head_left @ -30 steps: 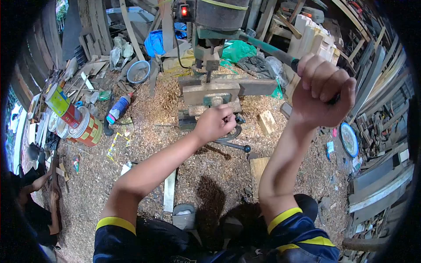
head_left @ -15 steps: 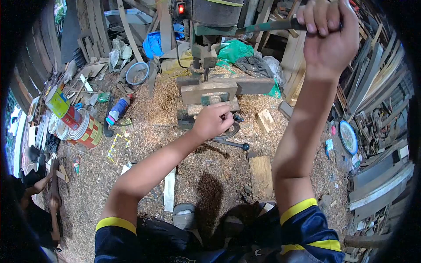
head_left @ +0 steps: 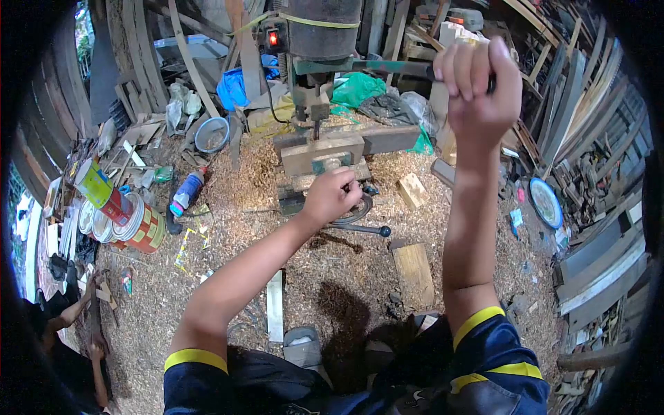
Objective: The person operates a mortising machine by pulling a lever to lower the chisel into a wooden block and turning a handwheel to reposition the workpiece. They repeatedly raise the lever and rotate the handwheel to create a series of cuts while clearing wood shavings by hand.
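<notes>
A drill press (head_left: 321,34) stands ahead of me, its drill bit (head_left: 316,130) pointing down at the wooden block (head_left: 323,155) clamped under it. My right hand (head_left: 482,86), raised and slightly blurred, is wrapped round the end of the press's feed lever (head_left: 398,67). Below the block, my left hand (head_left: 332,198) is closed over the handwheel (head_left: 365,207), hiding part of the rim. A crank arm with a black ball knob (head_left: 384,231) sticks out to the right beneath that hand.
Wood shavings (head_left: 256,242) cover the floor. A wood offcut (head_left: 413,191) and a larger board (head_left: 413,275) lie right of the press. Paint buckets (head_left: 142,225) and a bottle (head_left: 187,192) stand left. Another person's arms (head_left: 69,315) show at lower left. Stacked planks (head_left: 602,263) line the right.
My right hand has come down and left with the lever. The left hand stays at the handwheel. The whole view has shifted slightly.
</notes>
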A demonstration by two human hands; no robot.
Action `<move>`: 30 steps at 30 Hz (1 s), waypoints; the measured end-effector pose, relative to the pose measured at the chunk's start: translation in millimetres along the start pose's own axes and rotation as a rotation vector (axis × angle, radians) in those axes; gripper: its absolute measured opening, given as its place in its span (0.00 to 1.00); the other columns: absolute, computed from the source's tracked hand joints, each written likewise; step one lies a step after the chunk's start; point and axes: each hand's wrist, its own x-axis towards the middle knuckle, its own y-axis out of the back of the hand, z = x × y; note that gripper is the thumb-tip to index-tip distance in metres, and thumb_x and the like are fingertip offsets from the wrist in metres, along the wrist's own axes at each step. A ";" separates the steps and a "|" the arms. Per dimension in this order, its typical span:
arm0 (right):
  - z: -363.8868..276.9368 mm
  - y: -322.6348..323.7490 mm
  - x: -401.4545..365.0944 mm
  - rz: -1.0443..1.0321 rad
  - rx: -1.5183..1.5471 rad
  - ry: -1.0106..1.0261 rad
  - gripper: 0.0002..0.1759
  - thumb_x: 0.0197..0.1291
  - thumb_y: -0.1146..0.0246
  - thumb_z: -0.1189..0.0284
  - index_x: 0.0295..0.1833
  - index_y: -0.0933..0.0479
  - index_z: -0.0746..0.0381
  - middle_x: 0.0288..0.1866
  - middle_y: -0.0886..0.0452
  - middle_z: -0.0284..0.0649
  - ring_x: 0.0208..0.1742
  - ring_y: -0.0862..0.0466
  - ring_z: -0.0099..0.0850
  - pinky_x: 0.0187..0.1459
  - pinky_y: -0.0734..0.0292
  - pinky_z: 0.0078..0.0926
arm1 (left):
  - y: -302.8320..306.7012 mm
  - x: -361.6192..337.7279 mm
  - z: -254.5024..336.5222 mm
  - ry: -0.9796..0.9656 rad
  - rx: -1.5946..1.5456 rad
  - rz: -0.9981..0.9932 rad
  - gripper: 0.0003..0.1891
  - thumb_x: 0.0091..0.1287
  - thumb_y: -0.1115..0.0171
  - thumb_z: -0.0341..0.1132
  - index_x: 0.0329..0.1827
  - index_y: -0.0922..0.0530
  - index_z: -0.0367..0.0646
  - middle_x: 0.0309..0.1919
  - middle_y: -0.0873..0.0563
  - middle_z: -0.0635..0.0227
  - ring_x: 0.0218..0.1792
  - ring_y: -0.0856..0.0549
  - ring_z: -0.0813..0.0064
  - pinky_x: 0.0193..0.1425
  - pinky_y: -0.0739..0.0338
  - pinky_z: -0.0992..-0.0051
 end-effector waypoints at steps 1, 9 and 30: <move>4.0 8.1 19.7 -0.007 0.000 0.004 0.27 0.82 0.52 0.59 0.28 0.27 0.61 0.20 0.29 0.36 0.23 0.30 0.31 0.34 0.32 0.34 | -0.2 0.3 -0.3 -0.004 0.001 0.007 0.08 0.65 0.37 0.30 0.32 0.24 0.34 0.29 0.22 0.51 0.31 0.20 0.48 0.36 0.26 0.58; 25.6 0.1 139.6 0.301 0.006 -0.038 0.20 0.80 0.47 0.51 0.42 0.25 0.56 0.29 0.23 0.33 0.31 0.20 0.31 0.39 0.24 0.30 | 4.9 -0.8 1.6 -0.034 0.021 -0.010 0.08 0.62 0.35 0.32 0.31 0.23 0.37 0.30 0.19 0.53 0.34 0.17 0.46 0.38 0.24 0.55; 94.1 -2.8 -351.5 -0.299 -1.026 -1.122 0.23 0.80 0.45 0.55 0.54 0.24 0.68 0.42 0.18 0.52 0.47 0.16 0.41 0.51 0.21 0.44 | -0.9 -0.4 -1.9 -0.032 0.040 0.040 0.07 0.63 0.37 0.32 0.32 0.23 0.36 0.29 0.21 0.53 0.34 0.19 0.47 0.40 0.24 0.55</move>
